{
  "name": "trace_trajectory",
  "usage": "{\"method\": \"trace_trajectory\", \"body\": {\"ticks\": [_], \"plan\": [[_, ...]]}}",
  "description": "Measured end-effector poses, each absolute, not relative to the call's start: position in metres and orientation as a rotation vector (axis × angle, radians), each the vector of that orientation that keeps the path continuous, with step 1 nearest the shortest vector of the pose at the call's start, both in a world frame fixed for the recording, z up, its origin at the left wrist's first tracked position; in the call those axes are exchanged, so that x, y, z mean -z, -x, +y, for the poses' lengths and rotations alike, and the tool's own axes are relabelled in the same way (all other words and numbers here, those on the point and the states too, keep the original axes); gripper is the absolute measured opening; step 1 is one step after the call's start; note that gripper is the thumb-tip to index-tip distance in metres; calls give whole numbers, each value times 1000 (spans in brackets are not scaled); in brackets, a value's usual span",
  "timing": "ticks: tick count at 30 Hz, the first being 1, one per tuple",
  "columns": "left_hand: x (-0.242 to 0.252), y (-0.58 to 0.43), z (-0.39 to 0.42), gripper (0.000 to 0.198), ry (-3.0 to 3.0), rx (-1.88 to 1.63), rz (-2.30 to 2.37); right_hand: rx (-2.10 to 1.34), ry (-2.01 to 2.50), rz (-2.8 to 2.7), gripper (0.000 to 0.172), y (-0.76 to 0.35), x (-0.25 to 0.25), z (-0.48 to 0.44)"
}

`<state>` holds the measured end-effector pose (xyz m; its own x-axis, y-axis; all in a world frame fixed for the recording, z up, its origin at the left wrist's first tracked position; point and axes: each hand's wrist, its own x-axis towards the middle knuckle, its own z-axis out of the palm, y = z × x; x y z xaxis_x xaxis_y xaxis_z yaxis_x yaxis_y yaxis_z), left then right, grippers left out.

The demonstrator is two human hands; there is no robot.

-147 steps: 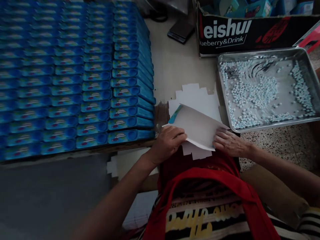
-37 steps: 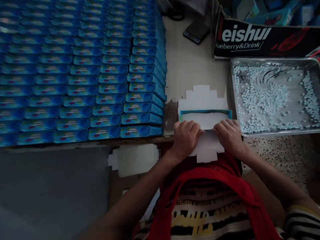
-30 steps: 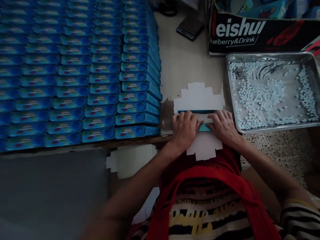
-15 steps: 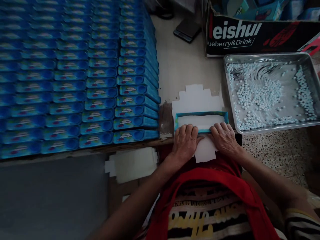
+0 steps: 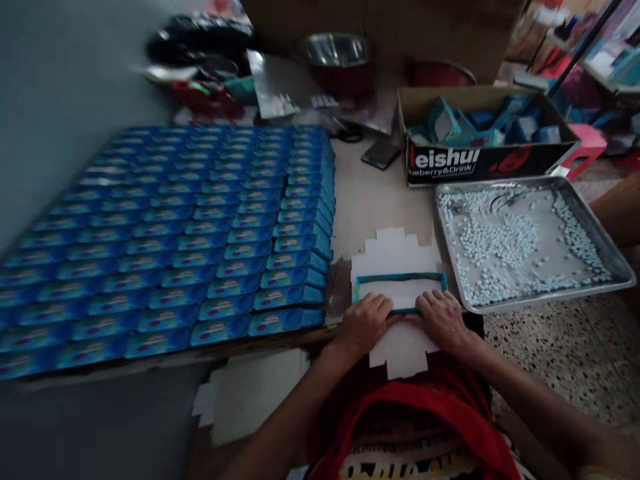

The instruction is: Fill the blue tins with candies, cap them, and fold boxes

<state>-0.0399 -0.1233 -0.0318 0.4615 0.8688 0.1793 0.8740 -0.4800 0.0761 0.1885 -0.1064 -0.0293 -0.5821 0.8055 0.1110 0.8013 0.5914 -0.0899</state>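
**Two hands press the near edge of a half-made box**

Nearest, by the red apron point(image 5: 415, 427), a white flap of the flat box card point(image 5: 400, 350) hangs off the counter point(image 5: 373, 200) edge. Left hand point(image 5: 365, 325) & right hand point(image 5: 443, 319) lie side by side, fingers curled down on the near wall of the blue box tray point(image 5: 400, 288). Each grip is pressed on that wall, not wrapped round it. The tray sits just ahead of both hands, long side running left-right; both hands about equally near. Further left: rows of blue boxes point(image 5: 200, 233). Right: metal tray point(image 5: 620, 270) w/ small pale candies point(image 5: 500, 240). Far back: black carton point(image 5: 450, 163).
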Motion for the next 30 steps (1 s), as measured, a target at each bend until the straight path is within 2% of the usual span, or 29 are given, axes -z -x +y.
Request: {"method": "trace_trajectory", "body": {"ticks": [2, 3, 6, 9, 12, 16, 18, 19, 21, 23, 28, 30], "plan": [[27, 44, -120, 15, 2608, 363, -1529, -136, 1201, -2755, 4, -200, 18, -110], [24, 47, -119, 14, 2546, 449, -1506, -179, 1112, -2796, 14, -206, 9, -110], [15, 56, -108, 36, 2218, 872, -1493, -133, 961, -2793, 48, -226, -34, -88], [9, 58, -80, 46, 2014, 1133, -1600, 183, 1059, -2592, 54, -247, -95, -14], [14, 55, -30, 45, 2194, 1093, -1820, 426, 1266, -2362, 46, -266, -155, 98], [29, 56, 28, 65, 2353, 727, -2234, 522, 1347, -2146, 57, -264, -192, 184], [35, 57, 41, 71, 2452, 525, -2302, 500, 1268, -2111, 57, -247, -177, 171], [37, 57, 42, 70, 2493, 474, -2306, 449, 1222, -2139, 47, -236, -162, 154], [39, 56, 39, 62, 2531, 488, -2304, 235, 1145, -2433, 37, -215, -120, 110], [40, 54, 35, 59, 2531, 584, -2329, 110, 1164, -2651, 34, -200, -75, 68], [36, 52, 36, 90, 2460, 593, -2455, 21, 1411, -2762, 65, -187, -10, 36], [34, 54, 39, 91, 2427, 517, -2466, -20, 1450, -2826, 76, -180, -2, 47]]}}
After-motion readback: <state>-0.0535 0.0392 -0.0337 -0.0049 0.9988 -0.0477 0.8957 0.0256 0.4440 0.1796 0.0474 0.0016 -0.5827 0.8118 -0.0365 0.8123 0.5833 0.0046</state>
